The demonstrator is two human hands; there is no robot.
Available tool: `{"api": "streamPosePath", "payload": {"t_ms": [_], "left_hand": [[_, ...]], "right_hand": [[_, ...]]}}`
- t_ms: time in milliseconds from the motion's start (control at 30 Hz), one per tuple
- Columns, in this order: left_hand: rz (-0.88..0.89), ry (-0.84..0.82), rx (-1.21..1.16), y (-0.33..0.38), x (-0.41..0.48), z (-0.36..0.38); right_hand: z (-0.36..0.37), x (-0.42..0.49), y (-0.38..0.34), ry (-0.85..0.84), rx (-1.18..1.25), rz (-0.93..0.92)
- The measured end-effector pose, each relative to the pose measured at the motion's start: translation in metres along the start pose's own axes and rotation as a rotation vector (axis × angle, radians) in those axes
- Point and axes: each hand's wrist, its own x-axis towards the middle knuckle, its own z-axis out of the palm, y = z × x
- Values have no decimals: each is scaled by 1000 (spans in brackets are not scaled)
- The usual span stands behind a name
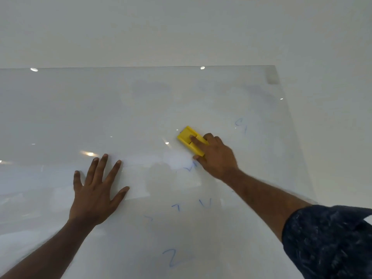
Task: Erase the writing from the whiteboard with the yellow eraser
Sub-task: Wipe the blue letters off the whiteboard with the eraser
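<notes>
Yellow eraser (190,140) lies flat on a glossy whiteboard (100,117), its long axis running diagonally from upper left to lower right, the right hand (215,158) clamped over its lower end. The left hand (96,190) presses the board nearby, fingers splayed. Faint blue marks (171,256) remain below and right of the eraser. A pale wall (181,31) rises behind.

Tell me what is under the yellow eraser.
The yellow eraser, held by the right hand, lies on the whiteboard. Any writing beneath it is covered.
</notes>
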Motion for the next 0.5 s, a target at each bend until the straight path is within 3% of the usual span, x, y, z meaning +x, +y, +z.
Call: {"api": "streamPosePath", "payload": {"t_ms": [67, 200, 300, 400, 500], "left_hand": [[15, -11, -6, 7, 14, -2], [17, -11, 9, 10, 19, 3], [19, -7, -3, 9, 16, 6], [15, 0, -12, 9, 14, 8], [5, 19, -25, 9, 14, 12]], "right_hand": [[-7, 1, 36, 5, -14, 52], [-13, -5, 121, 117, 32, 549], [-4, -2, 122, 157, 73, 677], [5, 1, 82, 198, 130, 674], [18, -22, 24, 160, 121, 379]]}}
